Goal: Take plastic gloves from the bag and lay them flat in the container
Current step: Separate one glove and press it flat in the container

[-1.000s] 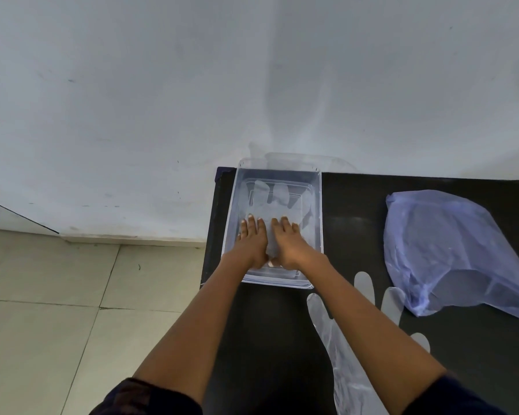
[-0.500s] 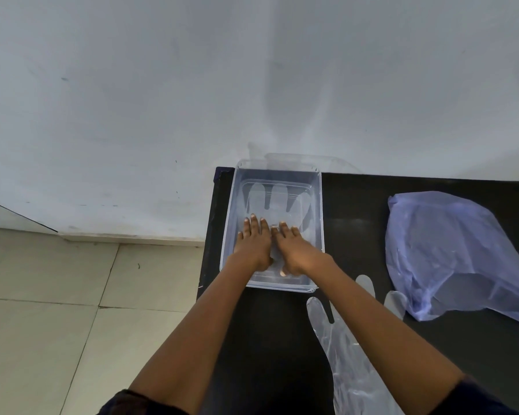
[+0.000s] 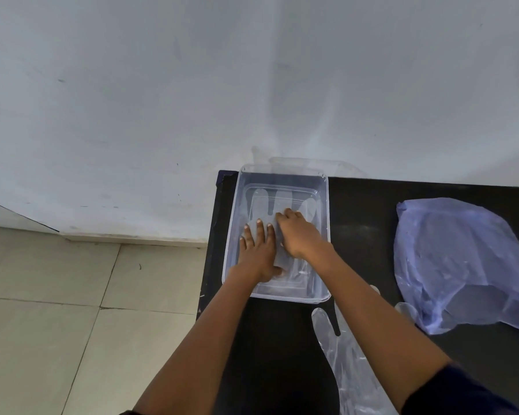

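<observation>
From the head view, the clear container sat at the black table's left end, near the wall; a plastic glove lay inside it, fingers toward the wall; the left hand pressed flat on it with straight, spread fingers, likely to pin it down; the right hand lay over the glove with fingers bent at the tips, apparently smoothing the film flat, gripping nothing that I could see; a second glove waited on the table beside the right forearm; the bluish bag lay well apart to the right.
</observation>
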